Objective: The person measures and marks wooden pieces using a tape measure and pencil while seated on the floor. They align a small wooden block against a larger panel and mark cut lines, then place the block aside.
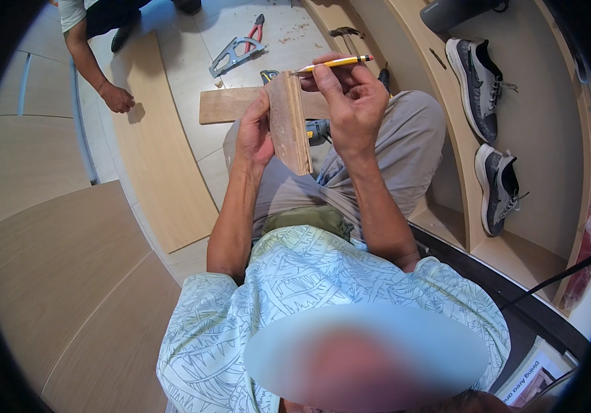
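Observation:
My left hand (255, 132) grips a short piece of plywood (287, 124) by its left side, holding it up on edge above my lap. A yellow pencil (342, 62) is pinched in my right hand (356, 107), its tip at the plywood's far top corner. The layered edge of the wood faces to the right. Behind it a flat wooden board (225, 107) lies across the floor. Part of a grey power tool (318, 131) shows between my right wrist and the plywood; the rest is hidden.
A blue-grey metal square (230, 58) and red-handled pliers (257, 31) lie on the tiles, near a hammer (346, 32). At left is a long wooden panel (165, 151), with another person's hand (118, 98) over it. Sneakers (478, 86) stand in the shelf unit (471, 199) at right.

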A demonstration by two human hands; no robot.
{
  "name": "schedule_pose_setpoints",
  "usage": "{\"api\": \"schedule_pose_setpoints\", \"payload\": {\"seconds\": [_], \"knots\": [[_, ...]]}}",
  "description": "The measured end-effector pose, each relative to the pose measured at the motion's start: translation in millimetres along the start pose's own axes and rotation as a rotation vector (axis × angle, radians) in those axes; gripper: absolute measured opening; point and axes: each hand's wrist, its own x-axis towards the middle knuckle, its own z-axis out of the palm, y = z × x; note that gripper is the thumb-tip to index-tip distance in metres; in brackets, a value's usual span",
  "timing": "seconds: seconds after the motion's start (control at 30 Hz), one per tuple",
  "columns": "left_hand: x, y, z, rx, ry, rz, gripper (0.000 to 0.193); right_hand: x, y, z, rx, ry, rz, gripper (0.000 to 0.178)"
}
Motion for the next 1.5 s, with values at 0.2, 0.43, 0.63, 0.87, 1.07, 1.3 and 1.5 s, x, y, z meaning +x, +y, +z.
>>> {"api": "schedule_pose_setpoints", "payload": {"seconds": [0.2,0.43,0.63,0.87,1.07,1.3,1.5], "knots": [[2.3,-0.7,-15.3,-0.055,-0.117,-0.005,0.048,-1.4,1.7,0.2,0.036,0.014,0.040,0.017],[2.1,-2.9,-25.0,-0.024,-0.092,0.009,0.048,-5.2,3.8,0.1,0.026,0.005,0.031,0.016],[1.0,-2.7,-22.6,0.007,-0.112,0.007,0.049,-3.3,5.6,0.1,0.028,0.022,0.033,0.016],[0.6,-2.3,-24.5,0.053,-0.137,0.028,0.050,-6.2,9.3,-1.1,0.020,0.047,0.010,0.017],[0.4,-2.4,-18.1,0.045,-0.017,0.012,0.049,-8.0,9.8,-0.2,0.082,0.064,0.010,0.016],[-5.1,-2.0,-1.8,0.040,-0.077,0.033,0.038,-7.7,10.4,-3.5,0.063,0.075,0.014,0.015],[-2.5,-2.8,-11.2,0.057,-0.090,0.029,0.042,-9.2,13.4,-6.2,0.046,0.064,0.002,0.015]]}}
